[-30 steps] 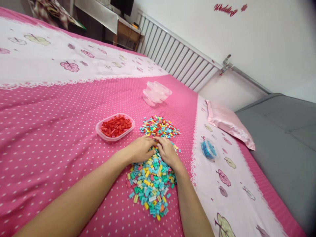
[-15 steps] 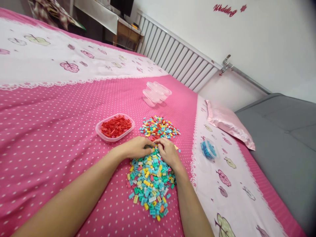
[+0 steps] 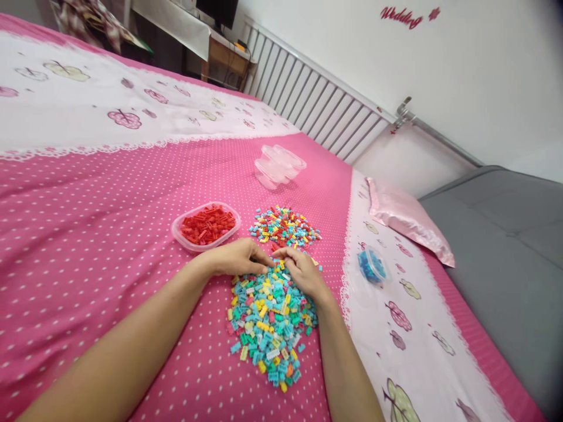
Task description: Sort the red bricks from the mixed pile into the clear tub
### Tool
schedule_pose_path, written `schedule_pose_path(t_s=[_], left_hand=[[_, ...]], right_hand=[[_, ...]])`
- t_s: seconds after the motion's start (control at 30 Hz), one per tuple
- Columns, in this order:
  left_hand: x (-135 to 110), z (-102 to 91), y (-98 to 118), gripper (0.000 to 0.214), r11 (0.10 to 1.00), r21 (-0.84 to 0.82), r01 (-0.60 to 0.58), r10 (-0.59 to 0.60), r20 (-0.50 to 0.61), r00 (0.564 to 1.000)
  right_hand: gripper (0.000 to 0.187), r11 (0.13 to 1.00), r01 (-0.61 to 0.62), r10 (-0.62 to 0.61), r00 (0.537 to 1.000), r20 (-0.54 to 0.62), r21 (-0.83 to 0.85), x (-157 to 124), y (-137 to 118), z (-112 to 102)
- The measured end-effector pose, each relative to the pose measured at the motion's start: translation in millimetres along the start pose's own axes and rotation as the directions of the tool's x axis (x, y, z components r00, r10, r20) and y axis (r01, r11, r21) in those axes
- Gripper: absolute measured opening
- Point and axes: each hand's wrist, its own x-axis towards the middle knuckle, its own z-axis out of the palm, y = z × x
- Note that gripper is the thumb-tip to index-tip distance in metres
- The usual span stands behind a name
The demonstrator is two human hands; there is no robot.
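Observation:
A heap of small mixed-colour bricks lies on the pink dotted bedspread, with a second smaller heap just beyond it. My left hand and my right hand rest at the far end of the near heap, fingertips almost meeting, fingers curled into the bricks. Whether either hand grips bricks is hidden under the fingers. A clear tub of red bricks stands just beyond my left hand. A small round tub of blue bricks sits to the right of my right hand.
Stacked clear empty tubs stand farther back on the bed. A pink pillow lies at the right, beside a grey mattress. A white slatted bed rail runs along the wall.
Both hands have slid a little left and toward the far end of the near heap, uncovering more bricks. The tubs and heaps have stayed where they were.

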Motion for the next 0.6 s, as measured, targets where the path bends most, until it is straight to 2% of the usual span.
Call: schedule_pose_path(t_s=[0.2, 0.43, 0.53, 0.6], left_hand=[[-3.2, 0.9, 0.5, 0.031, 0.993, -0.116, 0.001, -0.004, -0.024, 1.0], [-17.9, 19.0, 3.5, 0.04, 0.968, -0.236, -0.086, 0.039, -0.197, 0.98], [-33.8, 33.6, 3.7, 0.038, 0.987, -0.137, -0.079, 0.031, -0.319, 0.947], [-44.9, 44.0, 2.9, 0.035, 0.993, 0.013, -0.119, 0.114, -0.386, 0.915]], right_hand=[[0.043, 1.0, 0.025, -0.026, 0.996, 0.081, 0.003, -1.4, -0.8, -6.3], [0.038, 0.999, 0.037, -0.041, 0.991, 0.125, 0.036, -14.7, -18.4, -22.1], [0.035, 0.999, 0.024, -0.03, 0.978, 0.206, 0.036, -25.5, -32.9, -26.0], [0.032, 1.0, 0.016, -0.017, 0.977, 0.213, 0.008, -32.9, -41.8, -26.5]])
